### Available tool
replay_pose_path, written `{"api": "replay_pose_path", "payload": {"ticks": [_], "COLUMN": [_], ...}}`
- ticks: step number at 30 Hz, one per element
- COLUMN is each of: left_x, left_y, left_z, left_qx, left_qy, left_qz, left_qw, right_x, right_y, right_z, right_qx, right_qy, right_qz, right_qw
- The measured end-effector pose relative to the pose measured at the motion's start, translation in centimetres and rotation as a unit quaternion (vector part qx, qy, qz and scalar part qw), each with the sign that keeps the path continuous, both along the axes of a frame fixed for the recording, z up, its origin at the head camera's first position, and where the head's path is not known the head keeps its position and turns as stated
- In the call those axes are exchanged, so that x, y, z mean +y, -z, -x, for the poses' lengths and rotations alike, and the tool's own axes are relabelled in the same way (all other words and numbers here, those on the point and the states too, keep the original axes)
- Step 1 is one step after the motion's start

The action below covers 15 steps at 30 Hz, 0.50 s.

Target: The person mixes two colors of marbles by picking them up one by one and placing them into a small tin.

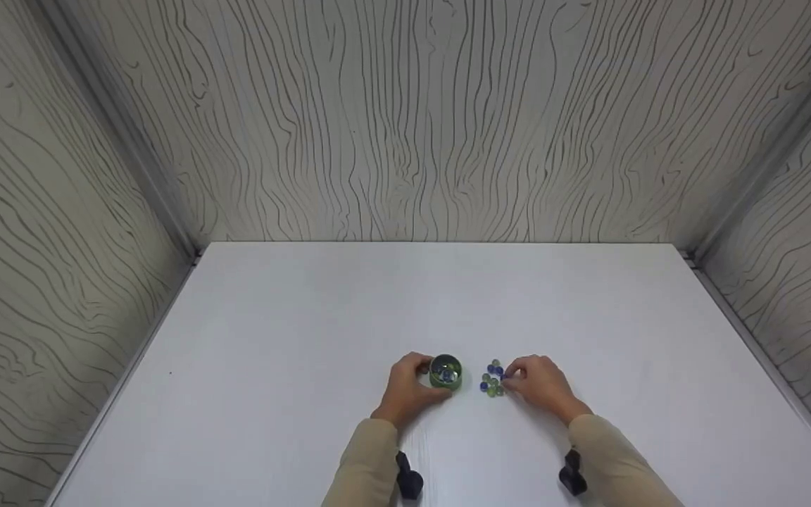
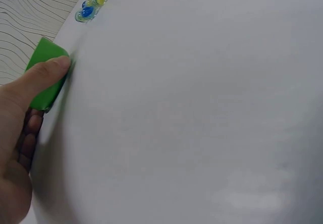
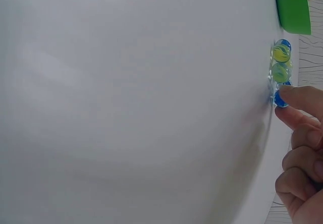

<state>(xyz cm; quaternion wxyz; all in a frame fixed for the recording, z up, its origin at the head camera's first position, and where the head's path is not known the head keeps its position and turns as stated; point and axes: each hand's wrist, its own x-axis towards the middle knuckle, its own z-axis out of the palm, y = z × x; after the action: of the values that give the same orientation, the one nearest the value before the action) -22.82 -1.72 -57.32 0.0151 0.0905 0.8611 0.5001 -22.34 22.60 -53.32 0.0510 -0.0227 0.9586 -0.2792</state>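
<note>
A small green cup [image 1: 450, 386] stands on the white table with several marbles inside it. My left hand [image 1: 404, 389] holds the cup from the left, the thumb across its near wall and the fingers round the far side. In the left wrist view the thumb presses on the green cup wall [image 2: 43, 95]. To the right of the cup lies a loose group of green and blue glass marbles [image 1: 492, 381]. At that group's right edge my right hand [image 1: 542, 382] pinches a blue marble [image 3: 280, 99] between thumb and index finger, close to the tabletop; its other fingers are curled.
The white table [image 1: 293, 317] reaches back to a wood-grain patterned wall [image 1: 405, 120], with similar panels at both sides. Dark straps with black mounts [image 1: 410, 484] sit at both sleeved wrists.
</note>
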Motion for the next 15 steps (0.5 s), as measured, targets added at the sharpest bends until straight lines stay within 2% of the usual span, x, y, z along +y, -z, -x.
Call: {"api": "replay_pose_path", "payload": {"ticks": [15], "left_x": [-0.08], "left_y": [-0.10], "left_z": [0.13], "left_qx": [-0.006], "left_qy": [0.008], "left_qz": [0.000], "left_qw": [1.0000], "right_x": [0.10], "right_y": [0.01], "right_z": [-0.23], "right_qx": [0.011], "right_qy": [0.001], "right_qz": [0.013], "right_qw": [1.000]}}
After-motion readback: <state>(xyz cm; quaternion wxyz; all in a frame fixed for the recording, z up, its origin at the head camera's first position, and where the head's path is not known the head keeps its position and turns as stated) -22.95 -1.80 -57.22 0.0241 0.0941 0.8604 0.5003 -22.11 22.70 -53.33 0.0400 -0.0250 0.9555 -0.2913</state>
